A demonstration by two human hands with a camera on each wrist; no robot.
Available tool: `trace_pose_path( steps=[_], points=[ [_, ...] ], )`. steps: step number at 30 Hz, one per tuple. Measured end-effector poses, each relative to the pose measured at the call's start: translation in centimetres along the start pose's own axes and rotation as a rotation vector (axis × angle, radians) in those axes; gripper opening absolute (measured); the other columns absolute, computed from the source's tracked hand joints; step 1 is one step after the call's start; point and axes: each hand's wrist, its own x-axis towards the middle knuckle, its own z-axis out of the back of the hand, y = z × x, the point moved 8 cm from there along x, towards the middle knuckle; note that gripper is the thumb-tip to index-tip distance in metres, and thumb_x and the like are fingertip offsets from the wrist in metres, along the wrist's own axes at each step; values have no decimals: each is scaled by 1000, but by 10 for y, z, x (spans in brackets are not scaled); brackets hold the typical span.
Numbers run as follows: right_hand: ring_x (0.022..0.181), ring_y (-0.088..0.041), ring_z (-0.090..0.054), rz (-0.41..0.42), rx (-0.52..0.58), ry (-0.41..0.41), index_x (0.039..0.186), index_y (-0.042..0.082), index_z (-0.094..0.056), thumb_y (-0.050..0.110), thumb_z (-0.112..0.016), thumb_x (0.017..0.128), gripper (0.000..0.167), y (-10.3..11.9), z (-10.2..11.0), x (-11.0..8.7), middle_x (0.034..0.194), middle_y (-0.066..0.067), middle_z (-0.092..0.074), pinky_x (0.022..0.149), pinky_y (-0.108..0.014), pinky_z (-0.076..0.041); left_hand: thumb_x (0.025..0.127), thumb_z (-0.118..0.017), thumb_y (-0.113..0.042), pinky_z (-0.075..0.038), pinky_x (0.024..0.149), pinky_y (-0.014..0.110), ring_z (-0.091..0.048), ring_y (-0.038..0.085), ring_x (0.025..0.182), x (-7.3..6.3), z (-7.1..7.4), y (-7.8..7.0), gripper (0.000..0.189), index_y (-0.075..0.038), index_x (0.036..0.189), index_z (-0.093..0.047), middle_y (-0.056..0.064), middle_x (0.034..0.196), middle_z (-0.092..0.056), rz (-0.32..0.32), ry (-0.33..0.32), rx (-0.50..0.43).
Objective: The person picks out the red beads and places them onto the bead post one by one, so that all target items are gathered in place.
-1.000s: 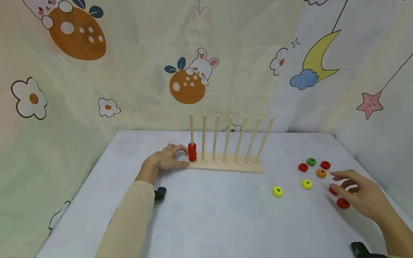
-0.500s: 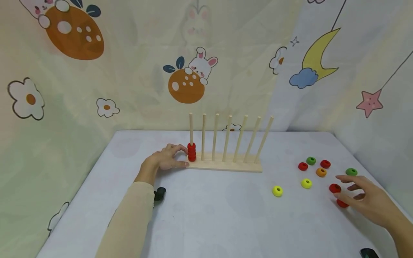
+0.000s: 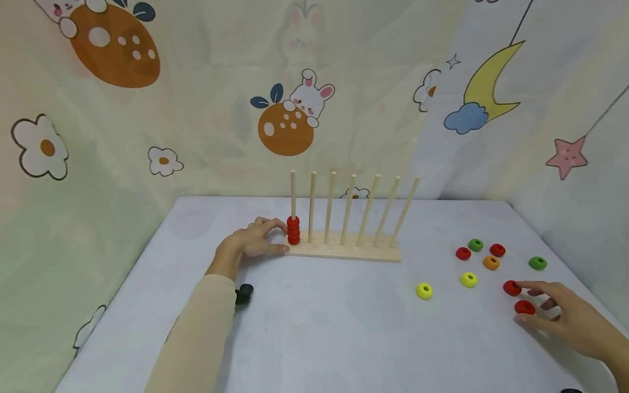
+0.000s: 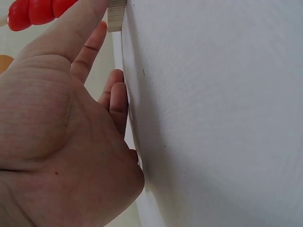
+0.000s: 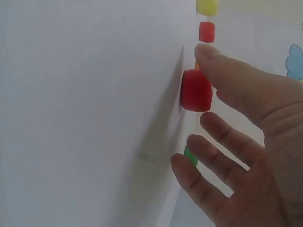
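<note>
A pale wooden peg stand [image 3: 344,251] with several upright rods stands at the back of the table. A stack of red beads [image 3: 293,230] sits on its leftmost rod. My left hand [image 3: 251,240] grips the stand's left end, thumb at the front corner and index finger behind, beside the stack. On the right, my right hand [image 3: 572,316] is spread around a loose red bead [image 3: 524,308], thumb tip at its near side. Its index fingertip lies right by a second red bead [image 3: 512,288]. In the right wrist view, a red bead [image 5: 196,91] shows between thumb and fingers.
Loose beads lie left of and beyond my right hand: two yellow ones [image 3: 424,291], an orange bead [image 3: 491,262], two green ones [image 3: 538,263] and two more red beads [image 3: 463,253]. A patterned cloth [image 3: 221,109] hangs behind the table.
My right hand has moved toward the near right, back from the farther beads to the nearest red bead, uncovering a green bead. The left hand stays at the stand.
</note>
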Motion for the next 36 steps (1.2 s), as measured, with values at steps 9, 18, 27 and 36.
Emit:
trace_pose_path(
  steps=[9,18,27,36],
  points=[
    [82,-25,-64,3,40,-4,134,-8,-48,27,-88,81,75,-7,-5,3,100,-15,-55,69,-40,-61,87,-74,-56,-29,109,70,-34,38,143,1,-2,0,50,-41,129,-52,13,158,-33,-10,4,6],
    [83,-30,-65,-34,50,16,125,-9,-52,29,-87,82,68,-4,-7,6,102,-19,-59,74,-49,-61,86,-75,-55,-29,110,70,-34,38,144,-1,-1,0,51,-41,130,-53,12,159,-32,4,-5,-4],
    [88,-31,-64,-24,42,4,115,-5,-59,23,-85,84,49,6,-2,5,103,-15,-64,75,-49,-60,86,-74,-57,-31,109,70,-35,39,143,1,1,0,51,-42,130,-52,12,159,-31,5,-9,1],
    [92,-37,-66,-4,106,-17,129,-6,-48,14,-70,96,45,18,4,6,121,-30,-56,71,-40,-62,88,-72,-56,-29,110,70,-34,39,144,1,-1,-1,52,-40,133,-51,13,159,-31,-15,6,13]
  ],
)
